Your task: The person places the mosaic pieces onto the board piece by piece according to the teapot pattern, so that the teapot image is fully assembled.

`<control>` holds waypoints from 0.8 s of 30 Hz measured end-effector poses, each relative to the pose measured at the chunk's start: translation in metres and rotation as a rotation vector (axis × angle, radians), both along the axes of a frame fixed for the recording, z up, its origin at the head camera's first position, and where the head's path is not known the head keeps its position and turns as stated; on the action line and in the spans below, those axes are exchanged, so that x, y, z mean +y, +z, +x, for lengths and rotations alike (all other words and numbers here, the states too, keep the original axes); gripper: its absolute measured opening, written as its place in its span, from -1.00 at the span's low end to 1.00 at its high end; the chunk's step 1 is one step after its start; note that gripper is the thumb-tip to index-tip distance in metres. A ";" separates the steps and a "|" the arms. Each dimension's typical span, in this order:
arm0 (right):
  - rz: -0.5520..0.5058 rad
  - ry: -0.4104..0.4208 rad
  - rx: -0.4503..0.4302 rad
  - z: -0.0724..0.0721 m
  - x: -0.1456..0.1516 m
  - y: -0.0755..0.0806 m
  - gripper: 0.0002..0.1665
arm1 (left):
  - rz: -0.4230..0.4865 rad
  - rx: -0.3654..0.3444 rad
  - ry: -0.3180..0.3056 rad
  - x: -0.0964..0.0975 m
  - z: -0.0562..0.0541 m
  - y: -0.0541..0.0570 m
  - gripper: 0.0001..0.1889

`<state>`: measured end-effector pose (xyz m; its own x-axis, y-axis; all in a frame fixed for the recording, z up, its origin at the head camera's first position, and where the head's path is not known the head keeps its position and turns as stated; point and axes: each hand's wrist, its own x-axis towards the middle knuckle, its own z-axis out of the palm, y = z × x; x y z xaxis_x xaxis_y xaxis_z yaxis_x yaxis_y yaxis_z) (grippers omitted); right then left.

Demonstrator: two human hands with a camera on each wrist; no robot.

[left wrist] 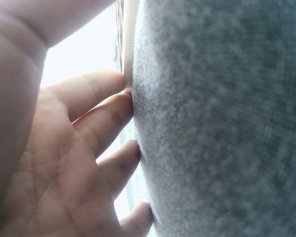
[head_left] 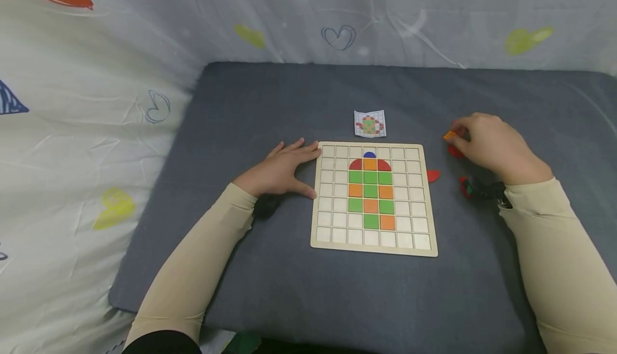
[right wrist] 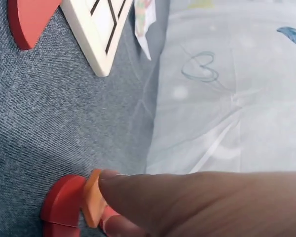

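Observation:
A pale wooden grid board (head_left: 330, 234) lies on the grey table, with green, orange, red and blue pieces set in its middle columns. My left hand (head_left: 281, 170) is spread at the board's left edge; thumb and index fingertip touch its rim, as the left wrist view also shows. Off the board's right side, my right hand (head_left: 496, 142) pinches an orange square tile (head_left: 450, 135) between thumb and fingers. Close by that tile are red curved pieces (right wrist: 64, 200), partly hidden by the hand. Another red piece (head_left: 433, 175) lies against the board's right edge.
A small printed picture card (head_left: 370, 124) lies behind the board, showing a coloured pattern on a grid. Under the right wrist sit a red piece (head_left: 465, 187) and something green, partly covered by the dark wrist strap. A printed white cloth (head_left: 299, 16) hangs behind the table.

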<state>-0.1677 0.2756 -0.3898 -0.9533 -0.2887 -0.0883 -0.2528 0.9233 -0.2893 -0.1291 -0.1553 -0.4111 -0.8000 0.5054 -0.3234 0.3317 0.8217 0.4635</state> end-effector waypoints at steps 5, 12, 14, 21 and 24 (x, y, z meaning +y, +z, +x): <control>0.006 -0.008 -0.047 -0.005 0.004 -0.005 -0.60 | -0.001 0.002 -0.005 0.000 -0.001 -0.001 0.19; -0.015 -0.034 -0.066 -0.009 0.009 -0.009 -0.54 | -0.006 0.000 -0.007 -0.001 -0.001 -0.001 0.20; -0.021 -0.043 -0.077 -0.010 0.010 -0.010 -0.51 | -0.006 0.002 -0.010 -0.001 -0.001 0.000 0.20; -0.062 -0.071 -0.114 -0.015 0.011 -0.012 -0.52 | 0.003 0.000 -0.007 -0.001 0.000 0.000 0.19; -0.081 -0.083 -0.113 -0.016 0.010 -0.012 -0.55 | 0.005 0.003 -0.006 -0.001 -0.001 -0.001 0.19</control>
<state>-0.1834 0.2856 -0.4016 -0.9595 -0.2200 -0.1757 -0.1384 0.9120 -0.3861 -0.1297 -0.1558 -0.4119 -0.7977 0.5120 -0.3188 0.3382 0.8173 0.4664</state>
